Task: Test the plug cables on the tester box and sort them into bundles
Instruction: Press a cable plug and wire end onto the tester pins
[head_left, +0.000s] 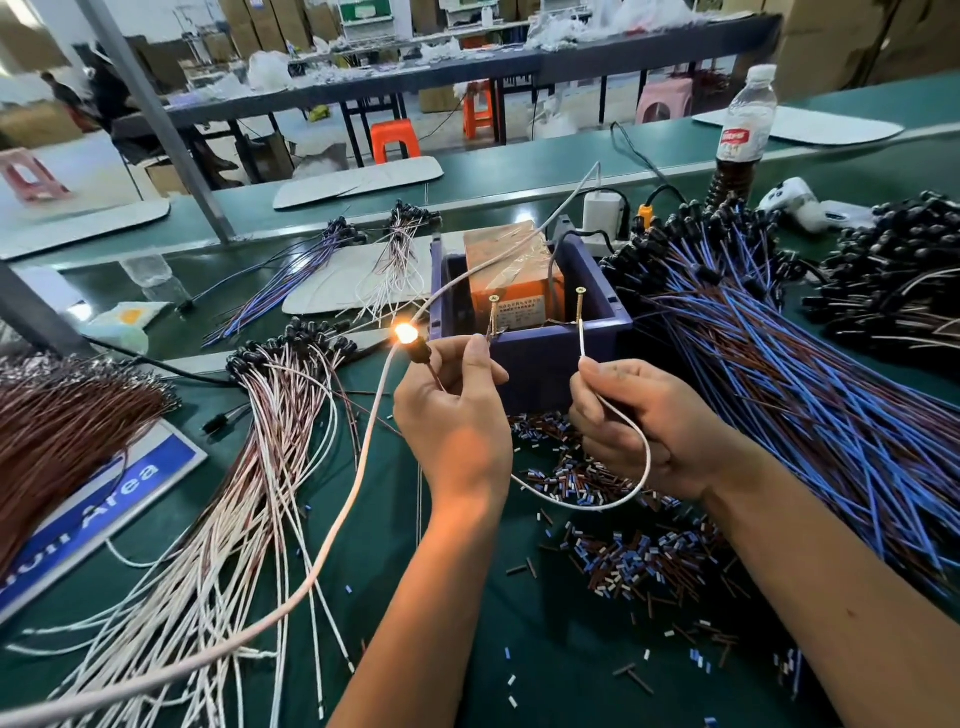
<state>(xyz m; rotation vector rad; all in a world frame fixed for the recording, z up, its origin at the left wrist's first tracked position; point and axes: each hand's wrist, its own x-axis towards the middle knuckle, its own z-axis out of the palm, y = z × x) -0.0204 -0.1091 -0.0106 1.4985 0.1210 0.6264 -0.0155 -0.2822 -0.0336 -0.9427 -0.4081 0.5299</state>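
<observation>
Leftmost, far to the left of the left hand, a brown cable bundle (62, 415) is laid over a blue sign (98, 499); between that bundle and the left hand, a brown-and-white cable bundle (260, 441) is fanned across the green table (467, 649), its black plugs uppermost. The left hand (457, 410) is seen curled around a black plug (420, 351), whose lamp (404, 332) is lit orange just above the thumb; its brown lead is pressed toward the left screw (493, 312). Just beyond both hands, the tester box (511, 270) is seated in a purple tray (545, 358); the right screw (580, 306) is mounted on the tray's near wall. The right hand (639, 421) is shown pinching the white lead (618, 415) between thumb and forefinger, the tip raised to the right screw; the lead is looped below the palm. Beneath both wrists, cut insulation pieces (623, 561) are scattered; right of the right hand, a blue-and-brown cable bundle (805, 389) is heaped; above it, a water bottle (743, 135) is stood upright.
</observation>
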